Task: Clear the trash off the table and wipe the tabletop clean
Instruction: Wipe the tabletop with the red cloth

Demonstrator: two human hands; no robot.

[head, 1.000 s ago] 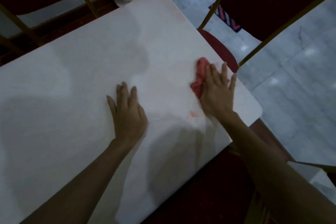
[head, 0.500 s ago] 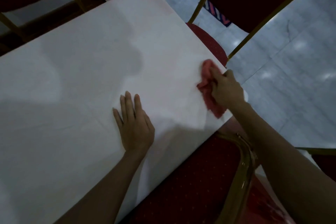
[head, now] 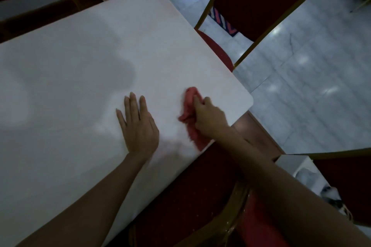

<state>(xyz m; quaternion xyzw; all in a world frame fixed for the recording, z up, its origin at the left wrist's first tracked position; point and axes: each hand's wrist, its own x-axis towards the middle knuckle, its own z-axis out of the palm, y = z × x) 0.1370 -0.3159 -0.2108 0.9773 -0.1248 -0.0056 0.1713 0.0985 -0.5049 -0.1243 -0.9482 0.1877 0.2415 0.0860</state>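
- Crumpled pink-red cloth [head: 189, 114] lies on the white desk [head: 80, 66] by its near edge, drawn inward from the right-hand edge toward the other hand.
- Right hand [head: 209, 117] grips it, fingers curled.
- Left hand [head: 138, 124] stays pressed flat, fingers straight.

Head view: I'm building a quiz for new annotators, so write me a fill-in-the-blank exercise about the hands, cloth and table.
1. The right hand grips the red cloth with ____ fingers.
2. The left hand lies ____ on the table, fingers straight.
3. The cloth's lower end reaches the table's near ____.
Missing words: curled; flat; edge.
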